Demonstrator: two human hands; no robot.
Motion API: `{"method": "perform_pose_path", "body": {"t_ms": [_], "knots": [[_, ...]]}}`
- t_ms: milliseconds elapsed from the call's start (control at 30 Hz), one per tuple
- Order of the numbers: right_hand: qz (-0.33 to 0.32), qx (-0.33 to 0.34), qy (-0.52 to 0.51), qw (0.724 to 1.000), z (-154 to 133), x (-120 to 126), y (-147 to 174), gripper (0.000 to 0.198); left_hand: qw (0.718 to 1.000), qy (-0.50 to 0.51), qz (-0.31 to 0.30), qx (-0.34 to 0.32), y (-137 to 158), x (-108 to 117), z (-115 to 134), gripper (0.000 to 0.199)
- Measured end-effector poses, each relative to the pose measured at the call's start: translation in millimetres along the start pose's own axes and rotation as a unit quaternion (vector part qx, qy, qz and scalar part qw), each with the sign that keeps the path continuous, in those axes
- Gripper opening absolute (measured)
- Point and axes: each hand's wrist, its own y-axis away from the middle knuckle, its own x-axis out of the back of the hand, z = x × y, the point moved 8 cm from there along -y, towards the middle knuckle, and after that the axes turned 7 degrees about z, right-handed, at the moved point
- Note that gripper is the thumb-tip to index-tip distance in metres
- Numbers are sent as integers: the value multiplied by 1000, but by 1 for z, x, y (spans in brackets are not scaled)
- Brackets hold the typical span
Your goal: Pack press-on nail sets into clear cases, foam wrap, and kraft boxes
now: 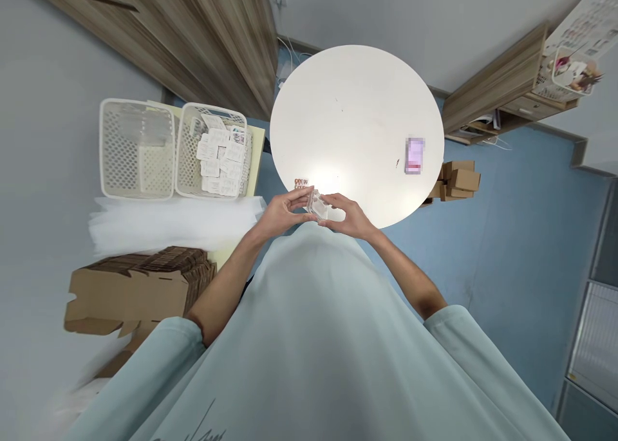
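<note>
Both hands hold a small clear plastic box close to my body, above the near edge of the round white table. My left hand grips its left side, thumb below and fingers above. On the right side, my right hand has its fingers and thumb closed on the box. Whether anything lies inside the box is too small to tell. Just beyond my left fingertips, a small card with rows of reddish-brown pieces lies on the table, partly hidden by the hand.
A pinkish, blurred rectangular item lies at the table's right. On the left stand a white basket of printed cards, another white basket, white sheets and stacked flat cardboard boxes. Small brown boxes sit right of the table.
</note>
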Motion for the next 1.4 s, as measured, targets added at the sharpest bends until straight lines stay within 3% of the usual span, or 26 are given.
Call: {"method": "perform_pose_path", "body": {"t_ms": [800, 1000, 1233, 1400], "knots": [[0, 26, 24, 999, -4, -12, 1, 69, 1000, -12, -21, -9, -2, 12, -1, 99], [-5, 25, 14, 1000, -6, -8, 0, 67, 1000, -6, -20, 20, -3, 15, -3, 100], [-15, -28, -67, 997, -5, -2, -3, 71, 998, -1, -51, 33, -6, 21, 4, 95], [-29, -83, -185, 979, -5, 3, -10, 78, 996, 61, -50, 47, -10, 29, 4, 108]]}}
